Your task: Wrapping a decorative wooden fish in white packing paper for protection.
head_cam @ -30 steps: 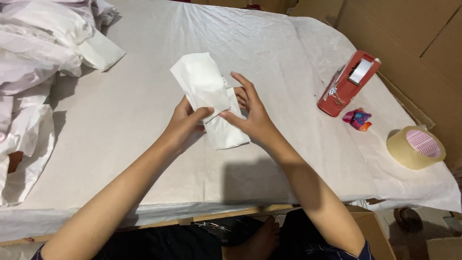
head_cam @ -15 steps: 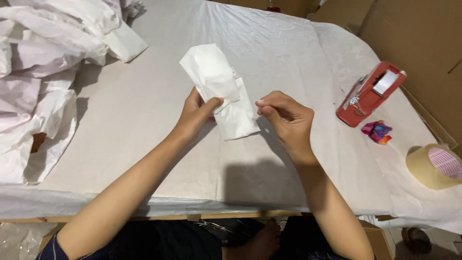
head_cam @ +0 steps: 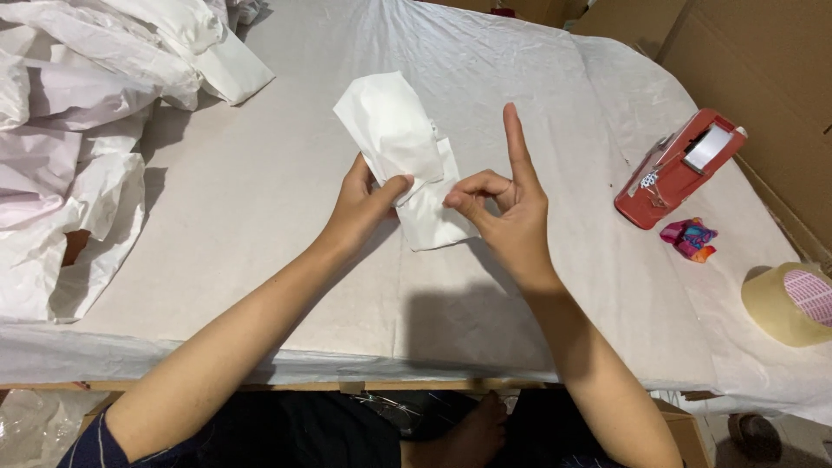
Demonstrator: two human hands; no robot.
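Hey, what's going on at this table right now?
A person seated at a table covered in white sheeting is handling a folded white packet. The left hand grips its edge with the thumb on top, while the right hand pinches at its right side, index finger pointing up. A heap of similar white material lies at the left; a red tape dispenser, a small colourful object and a tape roll sit to the right.
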